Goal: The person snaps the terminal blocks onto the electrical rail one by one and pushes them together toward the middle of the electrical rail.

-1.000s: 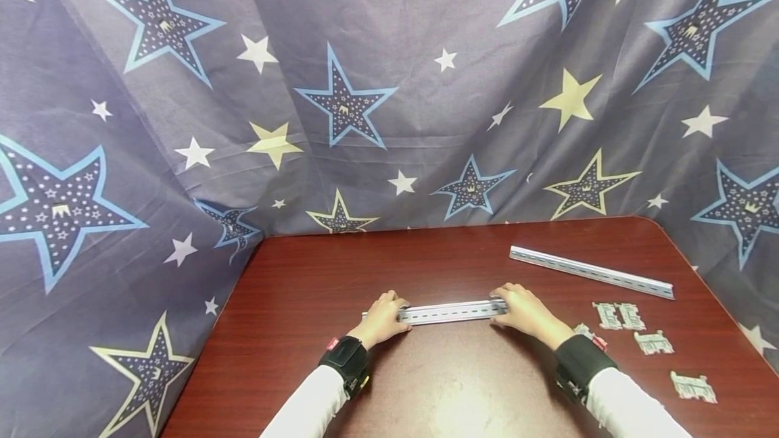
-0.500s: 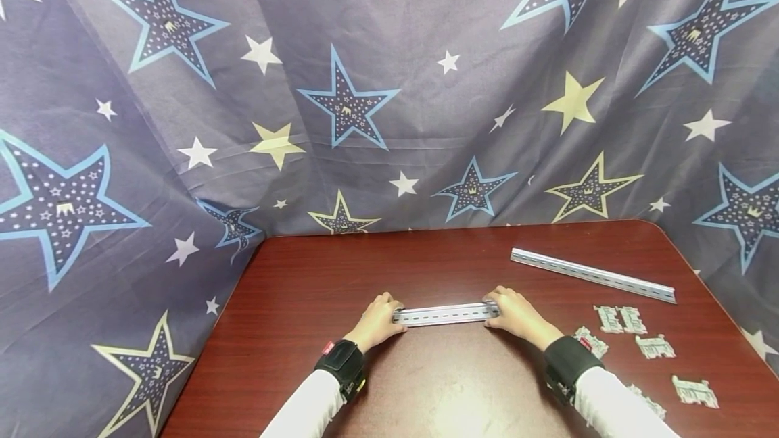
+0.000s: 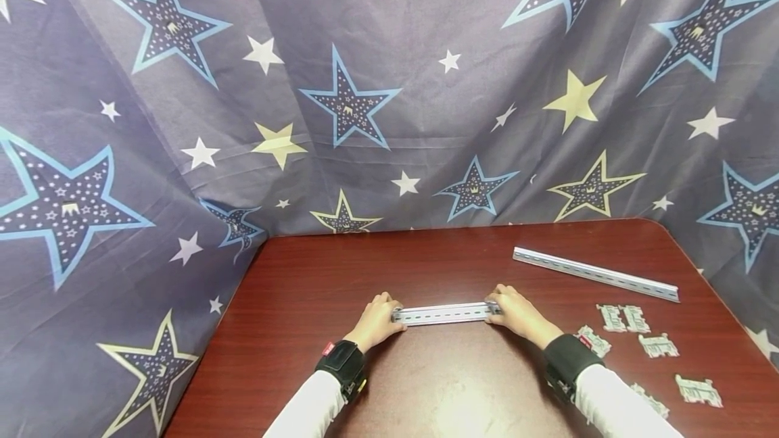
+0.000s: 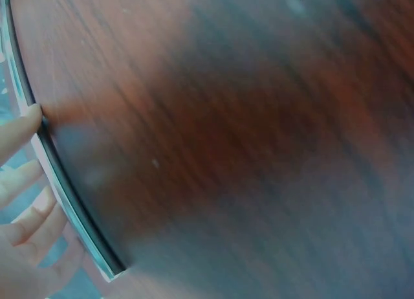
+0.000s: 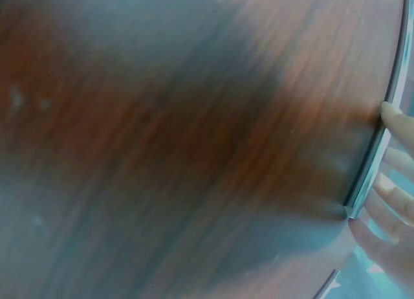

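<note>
A silver slotted DIN rail [image 3: 443, 315] lies crosswise on the brown table in the head view. My left hand [image 3: 376, 323] grips its left end, and my right hand [image 3: 517, 314] grips the right end. Seen from the left wrist, the thumb presses the rail's [image 4: 72, 202] near edge while the left hand's [image 4: 29, 241] other fingers reach its far side. In the right wrist view, the right hand [image 5: 396, 211] pinches the rail [image 5: 372, 160] across its width the same way. Parts of both rail ends are covered by fingers in the head view.
A second slotted rail [image 3: 595, 274] lies slanted at the back right of the table [image 3: 341, 262]. Several pale, flat clip-like pieces [image 3: 657, 345] are scattered on the right, one partly behind the right forearm. A star-patterned cloth [image 3: 377, 154] hangs behind and beside the table.
The right hand has shifted slightly left and its forearm now uncovers more of the pale pieces. The rail's left end no longer shows beyond the left hand. Both hands still hold the rail.
</note>
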`<state>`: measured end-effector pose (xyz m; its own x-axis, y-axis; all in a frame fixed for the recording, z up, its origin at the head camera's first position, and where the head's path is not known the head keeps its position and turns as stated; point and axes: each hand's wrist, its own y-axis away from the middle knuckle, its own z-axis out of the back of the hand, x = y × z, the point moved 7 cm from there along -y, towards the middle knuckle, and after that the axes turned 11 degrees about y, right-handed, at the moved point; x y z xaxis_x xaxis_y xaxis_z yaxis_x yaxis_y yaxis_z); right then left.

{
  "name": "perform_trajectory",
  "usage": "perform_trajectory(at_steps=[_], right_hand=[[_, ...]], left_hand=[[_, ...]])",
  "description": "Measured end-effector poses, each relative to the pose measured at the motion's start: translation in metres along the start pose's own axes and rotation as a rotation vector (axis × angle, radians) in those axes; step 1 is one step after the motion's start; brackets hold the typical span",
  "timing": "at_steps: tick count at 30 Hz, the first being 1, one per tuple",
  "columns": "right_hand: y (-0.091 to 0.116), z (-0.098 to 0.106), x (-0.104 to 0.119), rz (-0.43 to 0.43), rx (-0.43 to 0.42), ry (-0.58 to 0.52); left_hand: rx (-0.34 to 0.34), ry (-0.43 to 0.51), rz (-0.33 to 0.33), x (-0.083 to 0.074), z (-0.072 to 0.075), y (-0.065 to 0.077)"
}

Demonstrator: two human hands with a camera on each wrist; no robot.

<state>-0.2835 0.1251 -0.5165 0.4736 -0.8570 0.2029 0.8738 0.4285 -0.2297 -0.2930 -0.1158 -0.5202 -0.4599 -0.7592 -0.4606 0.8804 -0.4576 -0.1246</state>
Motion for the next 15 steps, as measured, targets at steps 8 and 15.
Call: perform_trajectory(at_steps=[8, 15], right_hand=[[0.005, 0.005, -0.008, 0.02, -0.01, -0.013], [0.015, 0.011, -0.022, -0.003, 0.007, -0.036]], left_hand=[[0.011, -0.021, -0.048, -0.009, -0.005, -0.008], [0.027, -0.036, -0.053, -0.022, -0.013, -0.018]])
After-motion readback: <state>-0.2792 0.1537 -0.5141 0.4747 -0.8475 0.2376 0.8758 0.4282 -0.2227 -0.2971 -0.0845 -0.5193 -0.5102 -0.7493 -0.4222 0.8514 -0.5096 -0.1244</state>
